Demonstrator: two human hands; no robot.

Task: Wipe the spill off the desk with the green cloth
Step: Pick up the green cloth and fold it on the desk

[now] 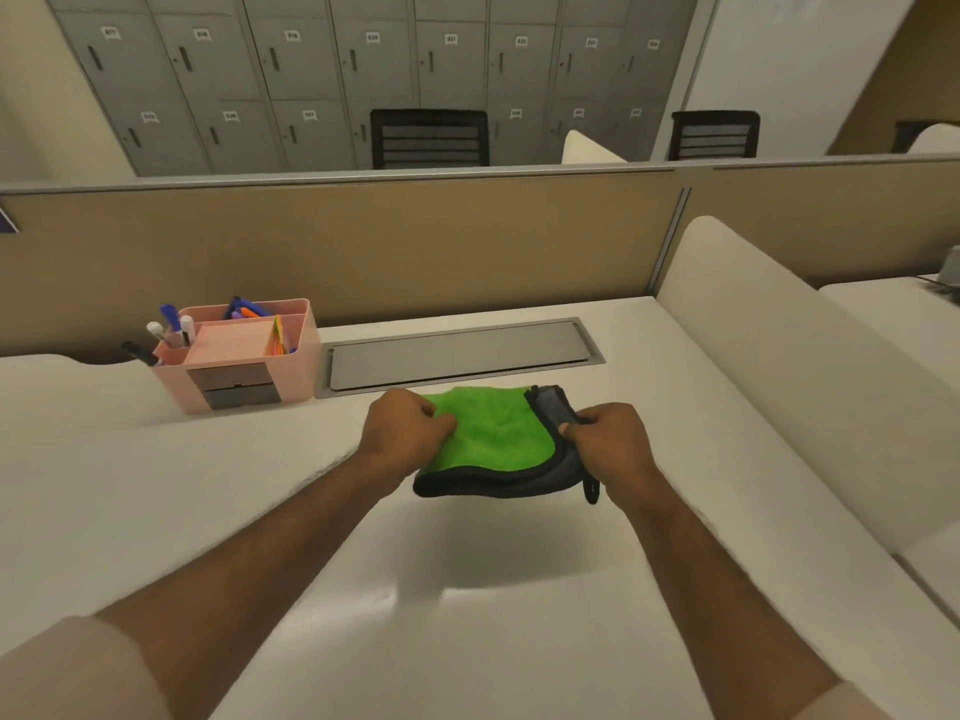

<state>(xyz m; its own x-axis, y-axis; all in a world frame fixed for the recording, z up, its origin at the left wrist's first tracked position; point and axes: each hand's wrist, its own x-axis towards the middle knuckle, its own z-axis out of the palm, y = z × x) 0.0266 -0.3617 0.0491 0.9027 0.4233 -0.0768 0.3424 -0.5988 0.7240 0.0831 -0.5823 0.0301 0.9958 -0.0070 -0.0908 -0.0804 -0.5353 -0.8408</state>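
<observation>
The left hand and right hand are each closed in a pinch on opposite ends of the green cloth, which spans the gap between them, its long axis running hand to hand. It seems held just above the desk, with a shadow nearer the person. No spill shows for certain (only a glossy patch below the hands), so neither hand looks nearer.

Bare forearms, short pale sleeves (both arms)

An office: a white desk backed by a tan fabric cubicle partition, a pink plastic pen organiser, numbered grey metal lockers and 2 black slatted chairs beyond.
</observation>
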